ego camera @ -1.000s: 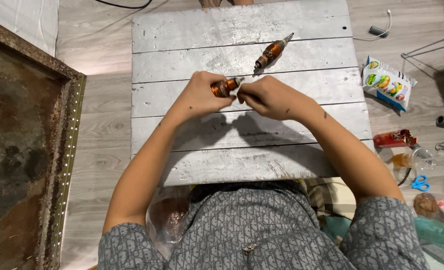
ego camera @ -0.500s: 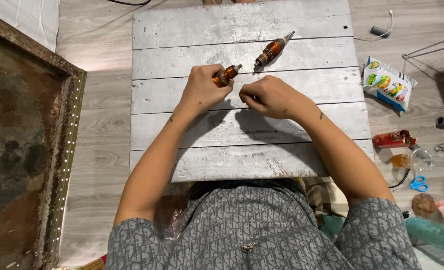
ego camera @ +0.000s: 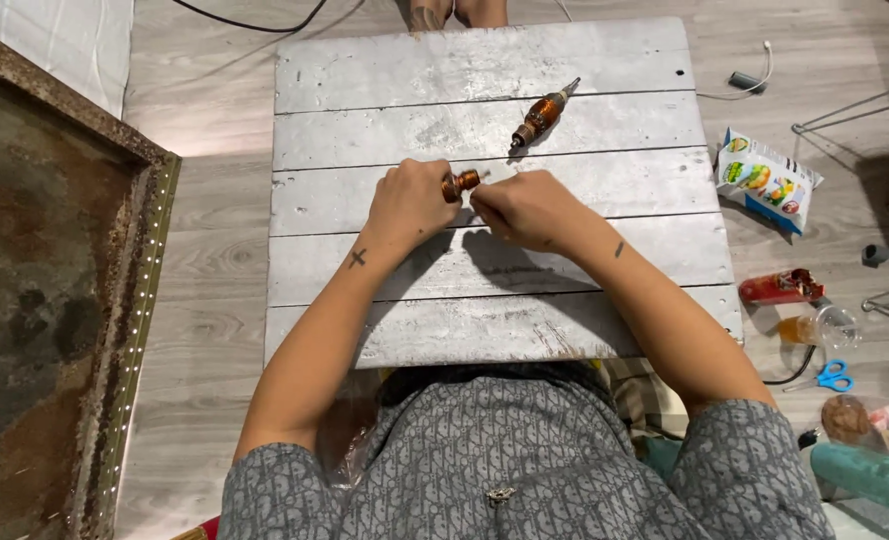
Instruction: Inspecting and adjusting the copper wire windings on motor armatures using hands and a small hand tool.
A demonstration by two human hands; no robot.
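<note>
A small amber-brown glass bottle (ego camera: pixel 460 183) is gripped in the left hand (ego camera: pixel 412 203) above the whitewashed wooden plank table (ego camera: pixel 485 320). The right hand (ego camera: pixel 527 208) is clenched at its 3 o'clock, touching. A second amber dropper bottle (ego camera: pixel 541 116) is seen at 1 o'clock.

A second tool (ego camera: pixel 542 114) lies on the table (ego camera: pixel 605 60) beyond both hands (ego camera: pixel 470 200).

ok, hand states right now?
Left hand: closed on a small amber piece.
Right hand: closed, fingertips at the piece's end; what it pinches cannot be told.
</note>
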